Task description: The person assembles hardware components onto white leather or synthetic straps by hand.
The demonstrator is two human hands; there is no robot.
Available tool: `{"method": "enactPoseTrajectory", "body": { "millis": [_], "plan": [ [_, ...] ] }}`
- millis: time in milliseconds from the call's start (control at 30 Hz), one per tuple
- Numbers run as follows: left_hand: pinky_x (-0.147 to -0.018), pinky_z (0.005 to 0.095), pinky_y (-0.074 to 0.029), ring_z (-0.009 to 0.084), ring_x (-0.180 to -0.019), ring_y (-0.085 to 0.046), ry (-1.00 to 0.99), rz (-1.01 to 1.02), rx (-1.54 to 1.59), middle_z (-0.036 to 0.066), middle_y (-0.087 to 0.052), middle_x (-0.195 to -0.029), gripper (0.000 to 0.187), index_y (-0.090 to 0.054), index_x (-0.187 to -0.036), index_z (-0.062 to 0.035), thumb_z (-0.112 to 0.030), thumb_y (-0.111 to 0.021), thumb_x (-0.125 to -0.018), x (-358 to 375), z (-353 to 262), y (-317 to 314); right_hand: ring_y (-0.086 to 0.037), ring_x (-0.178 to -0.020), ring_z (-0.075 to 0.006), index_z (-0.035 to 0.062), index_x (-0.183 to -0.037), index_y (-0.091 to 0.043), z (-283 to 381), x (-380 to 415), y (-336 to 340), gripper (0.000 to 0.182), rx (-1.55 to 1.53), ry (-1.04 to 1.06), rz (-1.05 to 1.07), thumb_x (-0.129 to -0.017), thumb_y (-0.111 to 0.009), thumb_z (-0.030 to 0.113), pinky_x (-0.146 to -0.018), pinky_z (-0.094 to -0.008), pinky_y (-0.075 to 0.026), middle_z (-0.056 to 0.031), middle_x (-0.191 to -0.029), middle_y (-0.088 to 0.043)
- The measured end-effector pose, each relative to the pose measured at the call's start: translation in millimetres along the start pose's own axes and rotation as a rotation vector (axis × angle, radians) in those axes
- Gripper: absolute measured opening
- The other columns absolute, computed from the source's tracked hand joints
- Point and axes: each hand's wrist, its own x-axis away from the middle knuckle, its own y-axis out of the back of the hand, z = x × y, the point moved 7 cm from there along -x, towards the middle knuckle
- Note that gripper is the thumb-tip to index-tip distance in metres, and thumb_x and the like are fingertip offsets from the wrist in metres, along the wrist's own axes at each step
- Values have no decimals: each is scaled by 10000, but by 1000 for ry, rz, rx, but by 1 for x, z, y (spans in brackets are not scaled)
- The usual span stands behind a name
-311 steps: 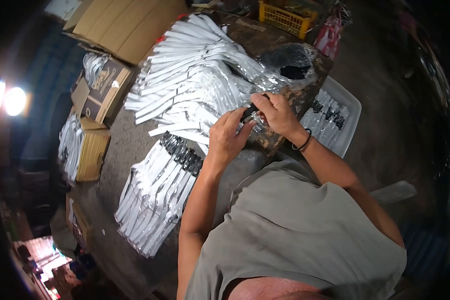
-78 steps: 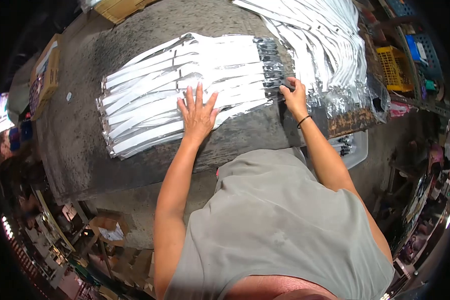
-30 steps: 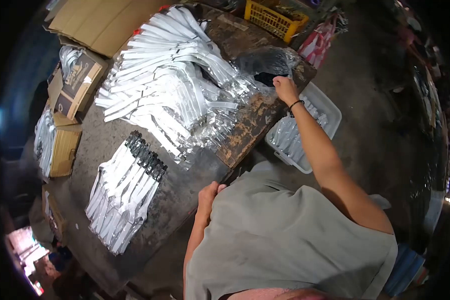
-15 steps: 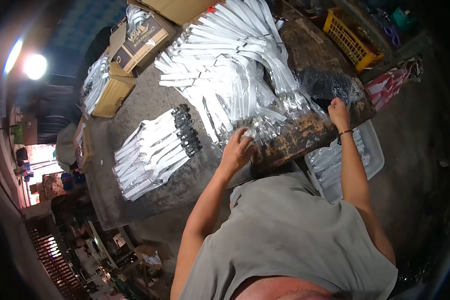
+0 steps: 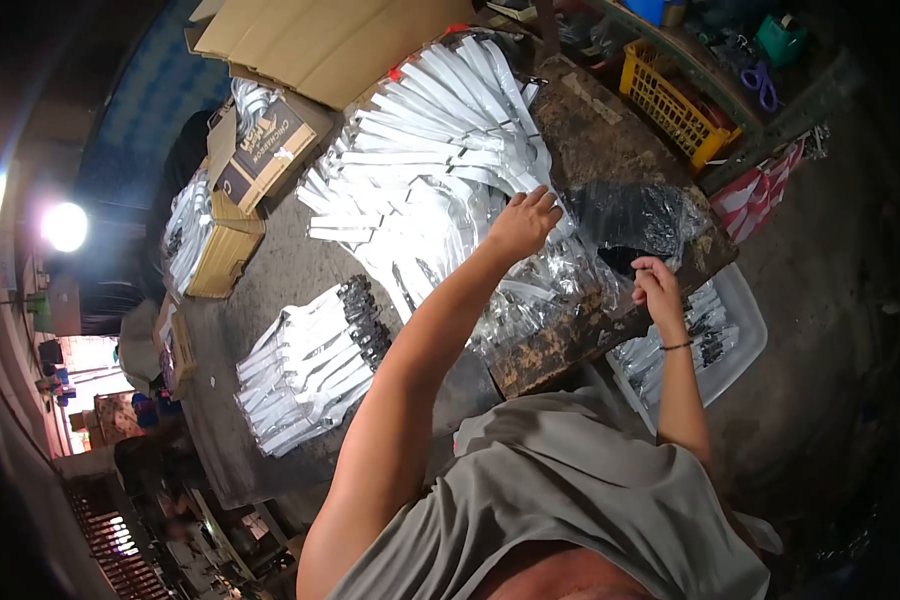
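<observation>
White straps in clear plastic sleeves [image 5: 420,185] lie in a large fanned pile on the worktable. Over the right side of this pile, my left hand [image 5: 525,224] has its fingers bent around a plastic-wrapped white strap [image 5: 518,180]. My right hand [image 5: 660,294] is just in front of a black plastic bag [image 5: 635,218], its fingers loosely curled and slightly apart, with nothing visible in them. A smaller stack of white straps with black ends [image 5: 305,365] rests left of my left arm.
Cardboard boxes [image 5: 270,150] holding more white pieces stand at the back left. A translucent bin [image 5: 748,330] with wrapped pieces sits below the table's right edge. A yellow basket [image 5: 670,105] and purple scissors [image 5: 760,87] are at the far right.
My left hand has moved from the pile's front edge farther up and right onto the straps. My right hand has drawn back a little, its fist loosening. The view has shifted.
</observation>
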Motion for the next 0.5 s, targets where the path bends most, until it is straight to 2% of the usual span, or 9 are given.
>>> {"method": "enactPoseTrajectory", "body": {
  "millis": [33,133,167,267,300,400,500],
  "plan": [
    [-1081,464,-321,269,-1350,-376,-20,1,1,98,-506,-1346,352,-571,-1245,-112,-163,-472,-911,-10,1,-7,-525,-629,-52,41,-1055,-570,8,7,-3,189,-17,16,16,-923,-578,177,-534,-214,-433,16,-767,-539],
    [-1092,519,-283,249,-1326,-406,-78,225,-184,95,-535,-1315,387,-550,-1292,-134,-189,-461,-920,-35,7,-39,-525,-637,-64,31,-994,-529,16,22,1,164,51,136,19,-871,-626,81,-577,-214,-435,6,-773,-533],
    [-1027,514,-330,223,-1230,-485,-53,289,-213,64,-597,-1207,320,-619,-1192,-147,-180,-487,-902,-40,10,-49,-529,-641,-68,29,-985,-523,10,24,7,159,77,134,-16,-867,-623,68,-583,-217,-438,1,-773,-533],
    [-915,432,-388,201,-1077,-551,-40,344,-252,34,-630,-1069,234,-673,-1046,-158,-168,-515,-873,-47,9,-46,-540,-654,-79,21,-966,-510,-2,30,18,144,129,113,-93,-863,-608,38,-599,-229,-450,-12,-771,-531],
    [-835,367,-388,187,-985,-568,-84,234,-331,14,-622,-995,159,-679,-924,-169,-158,-545,-840,-46,5,-39,-543,-658,-81,18,-966,-508,1,33,19,138,126,103,-114,-866,-600,37,-601,-233,-454,-14,-770,-530],
    [-851,348,-389,182,-971,-572,-128,106,-391,11,-610,-955,147,-668,-922,-163,-159,-562,-822,-41,0,-23,-558,-681,-93,9,-982,-514,7,39,19,108,132,104,-151,-889,-560,40,-626,-243,-467,-35,-798,-568],
    [-852,339,-396,173,-992,-562,-137,157,-373,7,-586,-970,137,-655,-923,-158,-156,-554,-830,-38,9,-6,-565,-694,-94,11,-1000,-526,11,42,19,104,121,141,-176,-904,-542,47,-642,-239,-468,-43,-824,-597]
  ]
}}
